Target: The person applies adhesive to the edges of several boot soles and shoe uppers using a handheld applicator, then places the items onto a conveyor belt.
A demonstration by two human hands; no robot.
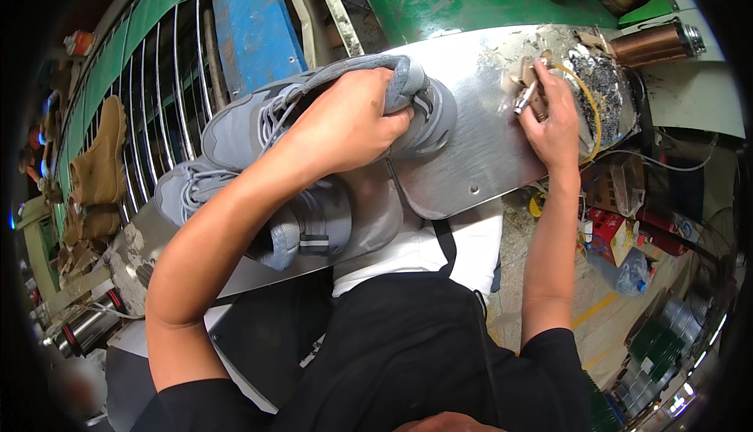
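Note:
My left hand [351,122] is closed round the padded collar of a grey lace-up sneaker [232,134], its thumb and fingers pinching the heel edge. That shoe lies over the metal worktop [478,145], toe to the left. Nearer to me a matching grey sneaker [325,216] lies partly under my left forearm. At the right end of the worktop my right hand [555,122] is wrapped round a small silvery metal tool [525,99]. A thin yellow hose [594,110] curves beside that hand; its join to the tool is hidden.
Tan boots [100,149] stand at the left by a metal rack [161,79]. Grey crusted residue [600,91] covers the worktop's right end, near a copper-coloured cylinder [655,42]. A green surface [471,0] lies behind. A plastic bottle [627,275] and green spools [657,349] sit low at right.

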